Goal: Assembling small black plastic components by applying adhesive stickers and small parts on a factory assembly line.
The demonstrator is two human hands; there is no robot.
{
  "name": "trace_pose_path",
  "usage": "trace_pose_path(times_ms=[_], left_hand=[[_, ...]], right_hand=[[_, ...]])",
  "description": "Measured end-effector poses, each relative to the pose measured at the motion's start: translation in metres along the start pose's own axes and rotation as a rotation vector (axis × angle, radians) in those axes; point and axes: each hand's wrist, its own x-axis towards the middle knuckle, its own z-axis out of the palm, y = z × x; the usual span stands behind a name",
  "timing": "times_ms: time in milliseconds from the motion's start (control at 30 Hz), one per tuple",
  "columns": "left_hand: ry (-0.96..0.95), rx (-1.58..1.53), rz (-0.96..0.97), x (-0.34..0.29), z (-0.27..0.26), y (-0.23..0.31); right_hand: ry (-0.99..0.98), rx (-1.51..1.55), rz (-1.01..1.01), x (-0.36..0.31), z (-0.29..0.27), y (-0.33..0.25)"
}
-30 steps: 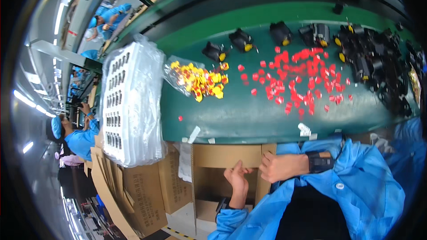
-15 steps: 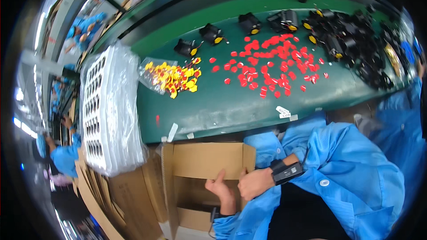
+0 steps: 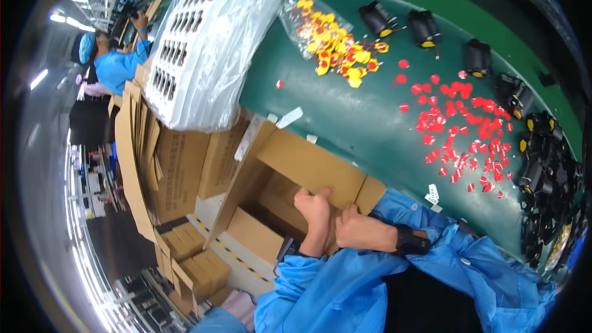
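An open cardboard box (image 3: 308,157) is tilted against the front edge of the green worktable, its flaps spread and its dark inside showing. My left hand (image 3: 316,209) is at its opening, fingers curled and thumb against the inner cardboard; the fingertips are partly hidden. To its right, my right hand (image 3: 364,229), with a black band at the wrist, is closed on the box's near right edge. Both hands are close together but apart, and the fingers of the right one are mostly hidden behind its knuckles.
Yellow-and-red round pieces (image 3: 339,46) spill from a clear bag. Many red discs (image 3: 459,126) and black devices (image 3: 542,166) cover the green table (image 3: 345,123). Bagged white trays (image 3: 203,43) stand at left above flattened cartons (image 3: 179,172). A co-worker in blue (image 3: 117,68) is farther off.
My view has swung and tilted, so the table now slopes down to the right and more floor shows at left. Both hands remain at the box.
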Motion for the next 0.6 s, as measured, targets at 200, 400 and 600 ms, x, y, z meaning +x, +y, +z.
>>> trace_pose_path(times_ms=[200,400,600], left_hand=[[0.023,-0.086,0.061,0.007,0.001,-0.013],[-0.009,0.219,0.128,-0.016,-0.020,0.001],[-0.193,0.120,0.274,-0.017,0.006,-0.024]], right_hand=[[0.277,-0.001,0.103,-0.020,0.033,0.006],[0.280,-0.088,0.054,-0.017,0.038,-0.011],[0.240,0.845,0.557,-0.018,-0.002,0.029]])
